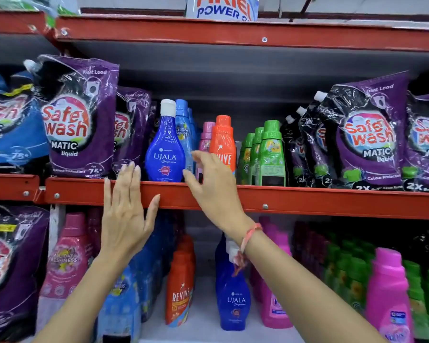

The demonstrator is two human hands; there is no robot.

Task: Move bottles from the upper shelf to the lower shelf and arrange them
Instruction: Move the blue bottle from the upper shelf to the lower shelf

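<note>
On the upper shelf (307, 200) stand a dark blue Ujala bottle (164, 149) with a white cap, light blue bottles (185, 129) behind it, a pink bottle (206, 139), an orange Revive bottle (223, 142) and green bottles (270, 154). My right hand (211, 179) is raised in front of the pink and orange bottles, fingers spread, just right of the Ujala bottle, holding nothing. My left hand (126, 209) is flat and open against the shelf's red front edge, left of the Ujala bottle. The lower shelf (203, 315) holds an orange Revive bottle (180, 288) and a blue Ujala bottle (233, 293).
Purple Safewash pouches (79, 120) flank the upper bottles on the left, and more purple Safewash pouches (367, 139) stand on the right. Below are pink bottles (388, 298), green bottles (352, 280), blue bottles (124, 300) and a purple pouch (8, 268). An Ariel pack (221, 8) sits on the top shelf.
</note>
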